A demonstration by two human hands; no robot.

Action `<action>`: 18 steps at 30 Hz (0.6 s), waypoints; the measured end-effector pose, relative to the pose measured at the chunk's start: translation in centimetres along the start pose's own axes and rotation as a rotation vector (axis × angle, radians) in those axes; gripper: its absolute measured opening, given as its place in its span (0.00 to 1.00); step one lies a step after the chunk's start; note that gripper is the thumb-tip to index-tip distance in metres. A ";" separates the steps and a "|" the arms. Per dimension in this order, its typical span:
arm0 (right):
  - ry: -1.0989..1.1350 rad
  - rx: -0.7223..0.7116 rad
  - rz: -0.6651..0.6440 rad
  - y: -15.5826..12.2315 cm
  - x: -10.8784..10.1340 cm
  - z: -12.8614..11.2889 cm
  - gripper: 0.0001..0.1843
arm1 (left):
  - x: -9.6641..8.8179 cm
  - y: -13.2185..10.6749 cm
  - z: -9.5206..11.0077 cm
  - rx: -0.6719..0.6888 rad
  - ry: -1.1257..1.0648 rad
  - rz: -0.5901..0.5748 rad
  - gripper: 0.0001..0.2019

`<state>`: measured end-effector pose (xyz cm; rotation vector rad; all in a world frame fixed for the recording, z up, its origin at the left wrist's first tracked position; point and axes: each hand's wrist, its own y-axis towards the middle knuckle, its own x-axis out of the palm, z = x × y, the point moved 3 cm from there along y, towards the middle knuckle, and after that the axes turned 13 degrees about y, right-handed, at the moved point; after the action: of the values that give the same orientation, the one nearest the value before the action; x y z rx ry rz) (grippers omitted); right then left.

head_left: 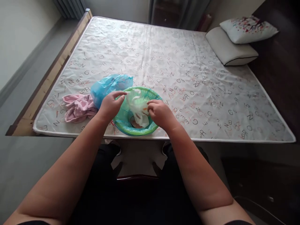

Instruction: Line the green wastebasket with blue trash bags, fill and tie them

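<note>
Short black sleeves (32,222), black trousers (100,175), bare forearms (70,167)

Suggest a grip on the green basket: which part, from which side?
Likely best: the near-right rim of the green basket, coming from the right and straddling the edge. The rim rings an open top, so it can be pinched from inside and outside; the blue bag crowds the left.

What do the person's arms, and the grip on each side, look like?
The left grip and right grip are human hands without gloves. The forearms are bare, with no watch or bracelet visible. Black sleeve edges show at the bottom.
</note>
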<state>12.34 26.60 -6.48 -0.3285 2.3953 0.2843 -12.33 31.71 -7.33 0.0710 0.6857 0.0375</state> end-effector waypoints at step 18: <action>0.588 0.727 -0.008 -1.0 -1.5 8.4 0.29 | 10.0 -1.3 -0.9 0.188 0.571 -0.755 0.14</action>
<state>18.84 28.34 -11.75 -0.0775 2.8512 -0.7810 -5.12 31.05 -14.44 -0.0240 1.2494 -0.7576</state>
